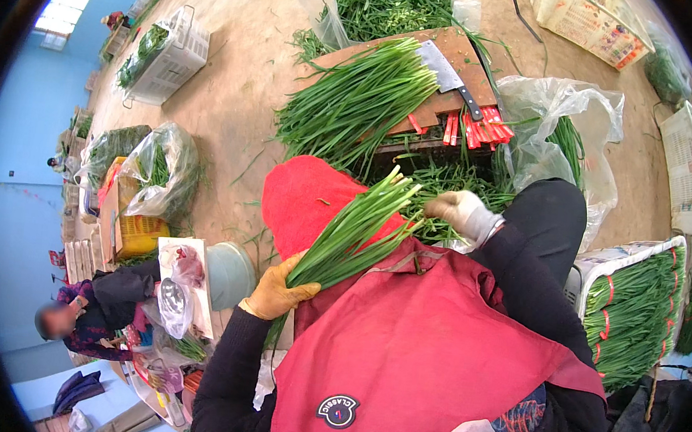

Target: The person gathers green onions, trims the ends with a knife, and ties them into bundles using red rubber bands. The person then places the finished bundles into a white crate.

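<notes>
My left hand [282, 288], in a tan glove, grips a bunch of garlic chives [345, 234] over my lap. Its pale stem ends point up and to the right. Just right of those ends is my right hand [459, 212], in a whitish glove; its fingers are blurred, and anything between them is hidden. Beyond my knees, a larger pile of chives [360, 96] lies on a wooden board [448, 42]. A cleaver [443, 72] with a black handle rests beside that pile. Red printed bands [478, 129] lie at the board's near edge. Loose leaves [456, 184] spread below it.
A plastic bag of greens [396, 9] stands behind the board, and another clear bag [560, 128] sits to its right. Banded chives fill a white crate [579, 274] by my right side. At left, a person [104, 313] sits near a pale blue bucket [230, 274].
</notes>
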`<state>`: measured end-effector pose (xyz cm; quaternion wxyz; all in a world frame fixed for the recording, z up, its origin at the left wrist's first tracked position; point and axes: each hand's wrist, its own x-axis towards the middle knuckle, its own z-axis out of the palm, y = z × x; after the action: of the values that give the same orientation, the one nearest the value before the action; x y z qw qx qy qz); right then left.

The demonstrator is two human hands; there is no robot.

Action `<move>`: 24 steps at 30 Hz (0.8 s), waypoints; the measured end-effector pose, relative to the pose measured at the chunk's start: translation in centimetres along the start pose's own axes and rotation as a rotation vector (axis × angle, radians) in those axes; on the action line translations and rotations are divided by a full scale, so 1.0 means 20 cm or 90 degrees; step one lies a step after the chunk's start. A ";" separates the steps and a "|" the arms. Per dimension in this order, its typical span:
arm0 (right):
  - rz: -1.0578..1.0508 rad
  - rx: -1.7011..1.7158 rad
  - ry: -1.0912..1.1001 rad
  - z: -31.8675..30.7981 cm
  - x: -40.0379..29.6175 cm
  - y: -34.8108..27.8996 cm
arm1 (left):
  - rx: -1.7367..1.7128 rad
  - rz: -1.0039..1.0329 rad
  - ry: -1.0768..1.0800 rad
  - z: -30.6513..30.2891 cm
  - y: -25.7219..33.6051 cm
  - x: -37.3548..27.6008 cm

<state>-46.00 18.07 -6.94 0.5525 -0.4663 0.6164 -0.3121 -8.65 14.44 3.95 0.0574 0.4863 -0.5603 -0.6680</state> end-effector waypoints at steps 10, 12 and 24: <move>-0.035 0.145 -0.049 0.25 0.00 -0.01 | 0.025 -0.026 0.034 0.04 0.08 -0.03; -0.028 0.146 0.043 0.25 0.00 -0.01 | 0.025 -0.043 0.034 0.03 0.08 -0.03; 0.039 0.279 0.120 -0.17 0.01 -0.18 | 0.323 0.180 0.047 0.00 0.12 -0.05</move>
<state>-48.37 16.14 -3.07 0.5898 -0.2855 0.5963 -0.4638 -9.30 14.24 6.43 0.0466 0.4265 -0.7693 -0.4735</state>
